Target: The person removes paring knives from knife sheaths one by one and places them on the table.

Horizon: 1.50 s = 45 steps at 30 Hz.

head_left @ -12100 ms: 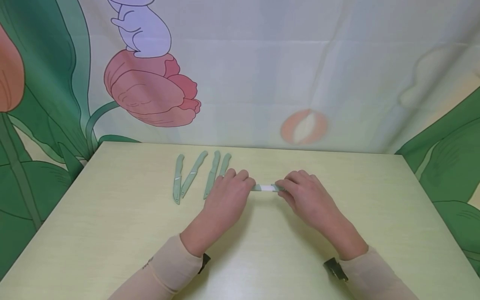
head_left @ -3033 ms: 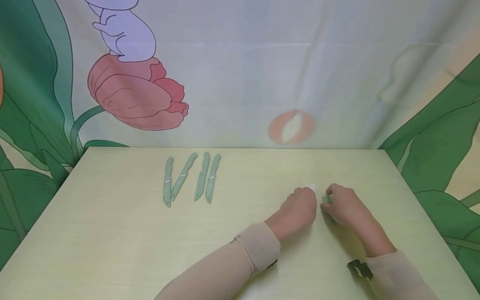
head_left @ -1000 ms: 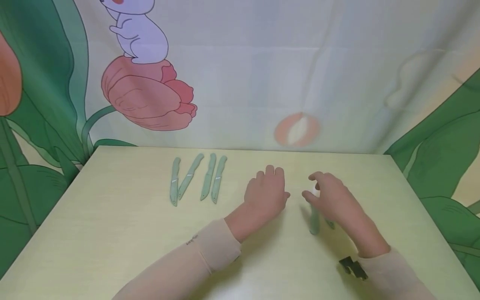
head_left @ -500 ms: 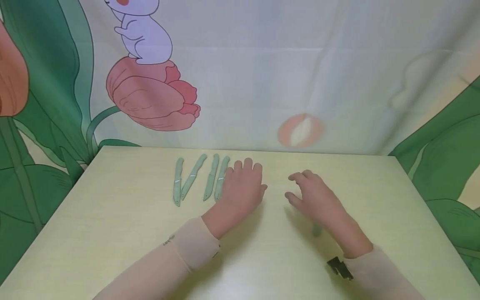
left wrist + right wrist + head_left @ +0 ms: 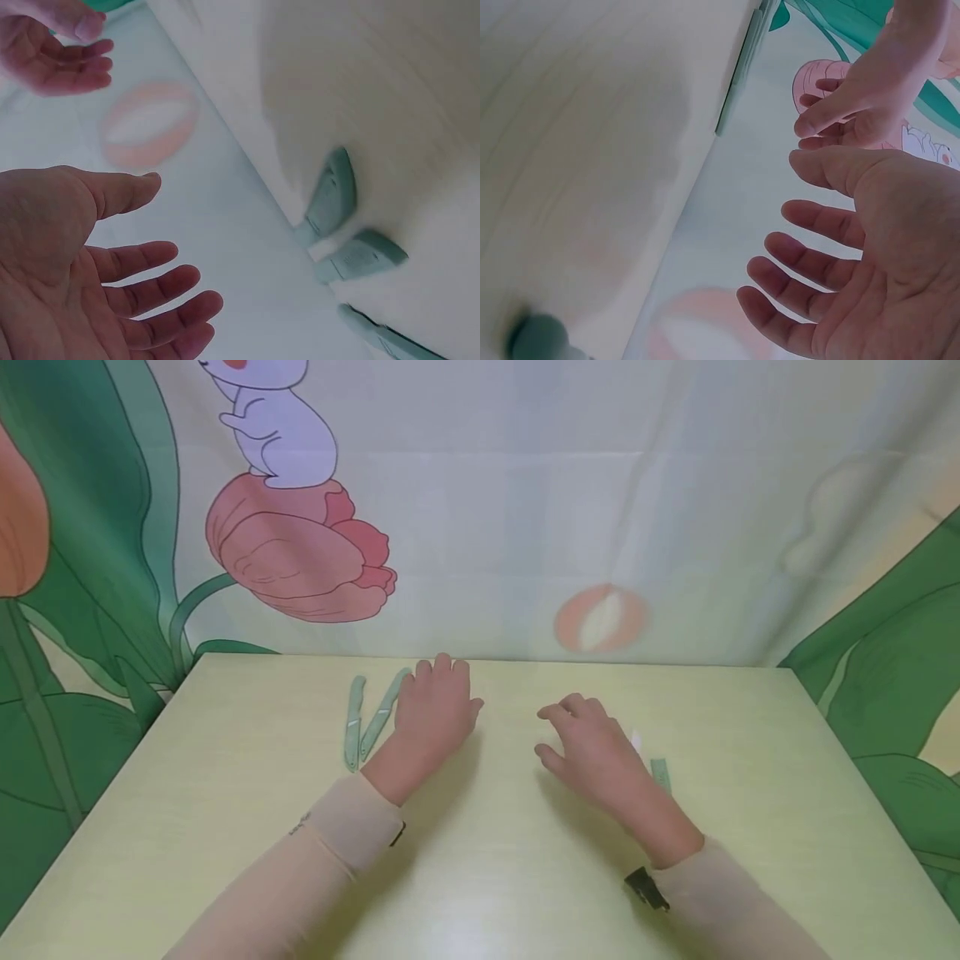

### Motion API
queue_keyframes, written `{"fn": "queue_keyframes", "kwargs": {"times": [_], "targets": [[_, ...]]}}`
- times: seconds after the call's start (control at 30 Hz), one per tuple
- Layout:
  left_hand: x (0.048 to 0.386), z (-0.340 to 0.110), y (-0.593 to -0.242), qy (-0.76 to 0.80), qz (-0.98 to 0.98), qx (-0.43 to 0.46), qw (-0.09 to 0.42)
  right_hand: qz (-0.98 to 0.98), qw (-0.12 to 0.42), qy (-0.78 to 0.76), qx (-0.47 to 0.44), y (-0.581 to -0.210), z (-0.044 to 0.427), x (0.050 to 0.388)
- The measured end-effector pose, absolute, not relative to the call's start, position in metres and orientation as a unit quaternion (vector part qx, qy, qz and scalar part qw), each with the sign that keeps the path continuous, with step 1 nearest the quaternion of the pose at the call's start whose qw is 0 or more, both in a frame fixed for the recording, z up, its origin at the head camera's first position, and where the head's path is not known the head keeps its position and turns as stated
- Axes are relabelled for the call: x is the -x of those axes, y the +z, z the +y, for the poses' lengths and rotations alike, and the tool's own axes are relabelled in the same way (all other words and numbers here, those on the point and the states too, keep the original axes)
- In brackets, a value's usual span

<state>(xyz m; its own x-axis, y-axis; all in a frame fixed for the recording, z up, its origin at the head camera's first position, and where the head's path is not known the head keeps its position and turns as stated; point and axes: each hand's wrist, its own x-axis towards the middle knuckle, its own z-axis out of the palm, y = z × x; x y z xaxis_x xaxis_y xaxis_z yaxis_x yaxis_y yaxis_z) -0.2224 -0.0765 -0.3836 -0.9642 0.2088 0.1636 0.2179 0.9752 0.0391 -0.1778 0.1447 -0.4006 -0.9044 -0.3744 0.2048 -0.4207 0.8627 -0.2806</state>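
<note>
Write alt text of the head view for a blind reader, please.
A left hand and right hand, both open, hover above a pale table. The left partly hides one of two visible green knives; the right is near a green piece and a white tip. Behind, a cloth shows a rabbit on a tulip.

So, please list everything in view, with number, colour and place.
Table: one, pale yellow, below
Knives: two in head view, three partly in left wrist view, green, table's far left half
Blade: one, white, table's right half, partly hidden
Sheath-like piece: one, green, near the blade, partly hidden
Curtain: one, whitish, printed with rabbit, tulips, leaves, behind table
Sleeves: two, beige, lower part
Wrist pieces: two, black, sleeve ends
Left hand: one, empty, left of centre
Right hand: one, empty, right of centre
</note>
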Motion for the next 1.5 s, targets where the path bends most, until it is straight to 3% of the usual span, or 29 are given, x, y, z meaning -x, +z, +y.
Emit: {"fn": "queue_keyframes", "kwargs": {"times": [0.33,0.73,1.5], "targets": [[0.255,-0.098,-0.394,-0.001,-0.993,0.103,0.059,-0.967,0.058,0.134,-0.210,-0.405,0.132,0.180],[0.294,-0.089,-0.410,0.006,-0.995,0.100,0.023,-0.969,0.051,0.117,-0.210,-0.409,0.128,0.178],[0.319,-0.074,-0.422,0.065,-0.996,0.050,-0.026,-0.973,0.027,0.113,-0.197,-0.412,0.129,0.177]]}}
